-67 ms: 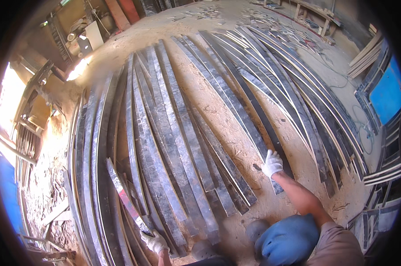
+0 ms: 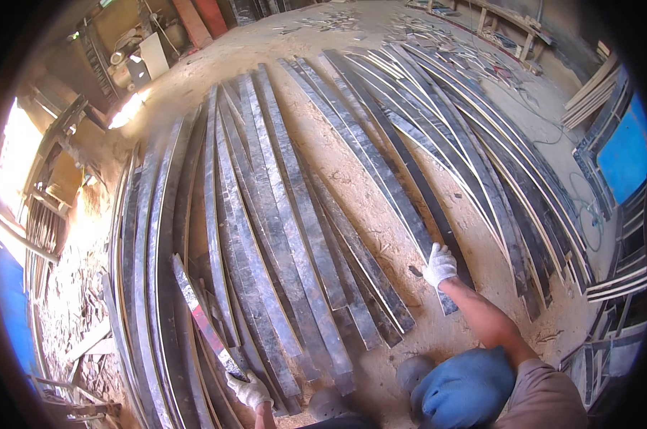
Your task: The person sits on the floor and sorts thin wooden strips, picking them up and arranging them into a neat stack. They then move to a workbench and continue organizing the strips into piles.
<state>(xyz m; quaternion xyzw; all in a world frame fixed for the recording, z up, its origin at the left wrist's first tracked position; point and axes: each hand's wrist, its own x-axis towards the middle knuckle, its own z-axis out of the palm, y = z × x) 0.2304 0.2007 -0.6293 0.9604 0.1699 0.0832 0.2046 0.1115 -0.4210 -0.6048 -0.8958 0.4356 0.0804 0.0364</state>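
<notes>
Red-and-white flat tool (image 2: pixel 205 323) extends over dark strips (image 2: pixel 142 286); the gloved left hand (image 2: pixel 250 391) holds and hides its lower end. Gloved right hand (image 2: pixel 440 267) covers part of a long, dark, pale-edged strip (image 2: pixel 402 206) on the floor (image 2: pixel 359 207); finger closure cannot be determined.

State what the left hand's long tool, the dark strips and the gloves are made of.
Long tool: probably metal, slim blade shape, patchy red and whitish finish. Strips: likely plywood, smooth dark faces, pale wood-like edges. Gloves: seemingly fabric, matte white, soft creases.
</notes>
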